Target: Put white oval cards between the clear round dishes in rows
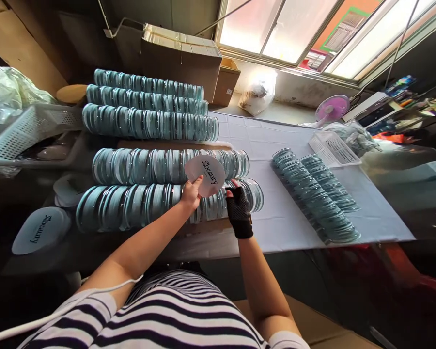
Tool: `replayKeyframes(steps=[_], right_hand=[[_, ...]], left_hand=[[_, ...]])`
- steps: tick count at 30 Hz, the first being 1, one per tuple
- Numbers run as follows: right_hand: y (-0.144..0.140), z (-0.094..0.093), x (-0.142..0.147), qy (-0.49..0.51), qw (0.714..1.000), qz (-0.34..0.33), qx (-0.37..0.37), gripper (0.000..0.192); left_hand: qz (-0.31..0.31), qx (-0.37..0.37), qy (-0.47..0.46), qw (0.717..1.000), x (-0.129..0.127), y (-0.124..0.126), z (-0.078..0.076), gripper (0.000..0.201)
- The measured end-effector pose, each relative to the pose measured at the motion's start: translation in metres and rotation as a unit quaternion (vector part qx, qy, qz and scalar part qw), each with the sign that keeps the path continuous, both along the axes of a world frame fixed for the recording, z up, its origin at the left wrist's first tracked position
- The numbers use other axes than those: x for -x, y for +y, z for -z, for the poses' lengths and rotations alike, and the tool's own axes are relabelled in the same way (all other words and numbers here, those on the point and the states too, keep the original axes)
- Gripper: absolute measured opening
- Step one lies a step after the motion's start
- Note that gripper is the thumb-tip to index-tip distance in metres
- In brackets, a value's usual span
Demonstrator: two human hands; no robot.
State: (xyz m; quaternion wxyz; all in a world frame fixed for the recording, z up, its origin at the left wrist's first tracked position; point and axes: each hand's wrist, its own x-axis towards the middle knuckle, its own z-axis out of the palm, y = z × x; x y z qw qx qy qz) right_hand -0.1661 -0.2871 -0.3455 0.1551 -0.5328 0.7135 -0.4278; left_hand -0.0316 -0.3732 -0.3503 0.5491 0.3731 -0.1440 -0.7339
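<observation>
White round card disc printed "Beauty" (205,175) is being pinched at its lower edge by the bare left hand (191,194), over the nearest row of teal-rimmed round clear cases (141,206). Black-gloved right hand (238,208) is touching that row, its fingertips hidden, grip unclear. White cloth-covered table (276,218) is bearing fanned teal rims (314,194) beside a white plastic basket (334,148), contents indistinct.

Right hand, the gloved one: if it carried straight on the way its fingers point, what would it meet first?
Probably the round "Beauty" disc held by the left hand; the right hand points toward its edge, though depth is unclear.
</observation>
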Motion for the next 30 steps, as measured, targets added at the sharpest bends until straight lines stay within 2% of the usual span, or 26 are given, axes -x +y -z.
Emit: replayKeyframes(steps=[3,7,10,12,14,16,17,20,22,23,26,30], right_hand=[[-0.009,-0.015,-0.007,0.083,0.995,0.019,0.043,0.060],[0.001,-0.015,-0.050,0.199,0.976,0.002,0.087,0.056],[0.003,-0.010,-0.075,0.155,0.987,0.013,0.050,0.043],[0.003,-0.011,-0.075,0.072,0.993,0.090,0.017,0.036],[0.012,-0.015,-0.063,0.026,0.980,0.196,0.020,0.037],[0.038,-0.018,-0.050,0.052,0.966,0.252,0.022,0.041],[0.056,-0.018,-0.046,0.085,0.963,0.254,0.007,0.042],[0.111,-0.002,-0.052,0.193,0.962,0.180,-0.064,0.040],[0.130,0.015,-0.067,0.247,0.956,0.117,-0.102,0.039],[0.131,0.024,-0.075,0.268,0.951,0.094,-0.120,0.038],[0.105,0.040,-0.096,0.301,0.935,0.056,-0.178,0.035],[0.063,0.037,-0.107,0.281,0.928,0.038,-0.243,0.030]], left_hand=[[0.026,0.029,0.001,0.999,-0.009,0.014,-0.002,0.031],[0.023,0.029,-0.007,0.999,-0.026,0.030,-0.004,0.026],[0.048,0.006,-0.005,0.999,-0.037,0.036,-0.008,0.019],[0.057,-0.025,-0.013,0.998,-0.042,0.033,-0.011,0.016],[0.035,-0.046,-0.014,0.998,-0.046,0.024,-0.014,0.018],[0.006,-0.043,0.008,0.999,-0.051,0.011,-0.014,0.023],[-0.009,-0.041,0.019,0.999,-0.053,0.003,-0.013,0.025],[-0.026,-0.050,0.033,0.998,-0.057,-0.014,-0.007,0.024],[-0.025,-0.062,0.033,0.997,-0.058,-0.018,-0.002,0.021],[-0.023,-0.064,0.033,0.997,-0.058,-0.019,0.000,0.019],[-0.015,-0.051,0.037,0.998,-0.058,-0.015,0.002,0.017],[-0.011,-0.045,0.034,0.998,-0.060,-0.012,-0.001,0.015]])
